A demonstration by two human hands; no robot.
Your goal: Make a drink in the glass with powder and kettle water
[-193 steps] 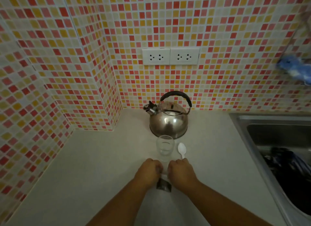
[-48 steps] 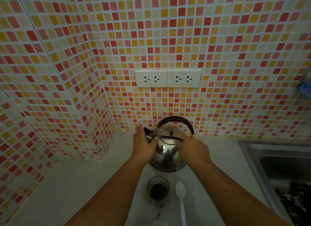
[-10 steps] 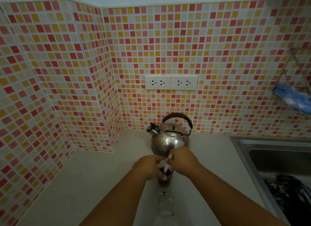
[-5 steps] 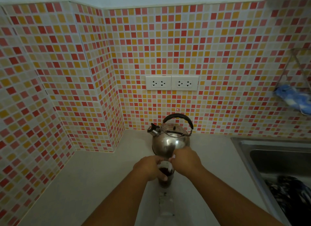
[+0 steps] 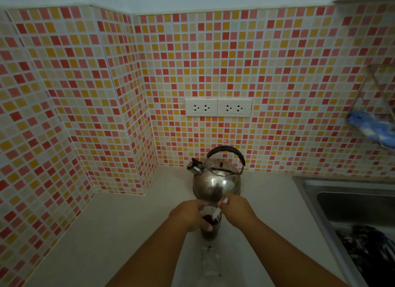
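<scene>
A clear glass [image 5: 210, 230] of dark brown drink stands on the pale counter in front of the steel kettle [image 5: 216, 180]. My left hand [image 5: 189, 216] is wrapped round the glass from its left side. My right hand [image 5: 236, 213] pinches the handle of a white plastic spoon [image 5: 216, 213], whose bowl end dips into the drink. The kettle stands upright behind the glass with its black handle up and its spout to the left. An emptied, torn sachet [image 5: 210, 256] lies on the counter just in front of the glass.
A steel sink [image 5: 350, 203] is sunk into the counter at the right, with dark items in its basin. Tiled walls close the counter at the back and left. Two white sockets [image 5: 218, 107] sit above the kettle. A blue cloth [image 5: 372, 126] hangs at the right.
Since the earliest frames the powder and water have gone into the glass and the spoon has been picked up. Over the last second the spoon has shifted inside the glass; my left hand holds still.
</scene>
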